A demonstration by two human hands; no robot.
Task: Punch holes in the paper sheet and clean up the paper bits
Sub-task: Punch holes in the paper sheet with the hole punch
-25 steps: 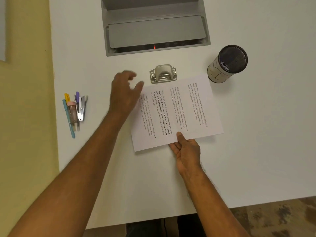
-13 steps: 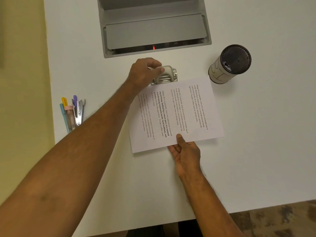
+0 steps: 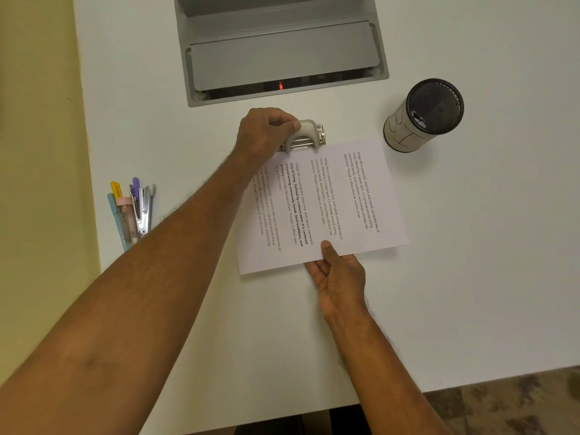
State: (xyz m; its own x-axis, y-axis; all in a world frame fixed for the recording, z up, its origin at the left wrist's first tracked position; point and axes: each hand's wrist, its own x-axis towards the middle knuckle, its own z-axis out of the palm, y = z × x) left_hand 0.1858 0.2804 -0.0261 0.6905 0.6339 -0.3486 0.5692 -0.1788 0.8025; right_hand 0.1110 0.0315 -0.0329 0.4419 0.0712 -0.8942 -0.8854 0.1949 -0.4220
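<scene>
Nearest the wearer, the right hand [image 3: 337,276] pinched the near edge of the printed paper sheet [image 3: 323,205], thumb on top and fingers beneath, so the sheet lay flat on the white table [image 3: 470,277] with its far edge reaching the two-hole punch [image 3: 306,136]. Farther out, the left hand [image 3: 265,135] was curled over the left side of the punch, fingers closed on its handle. Whether the sheet's edge sat fully inside the punch slot could not be told. The sheet lay at a slant to the punch, so pressing now would likely put the holes crooked or too near the edge. A one-sided press from that hand might also tip or slide the punch across the smooth table. If the pinch slackened, the sheet could creep out of the slot. Beyond and to the right stood a black mesh cup [image 3: 423,116], well apart. It looked the likely place for the paper bits, which could scatter when the punch was emptied.
</scene>
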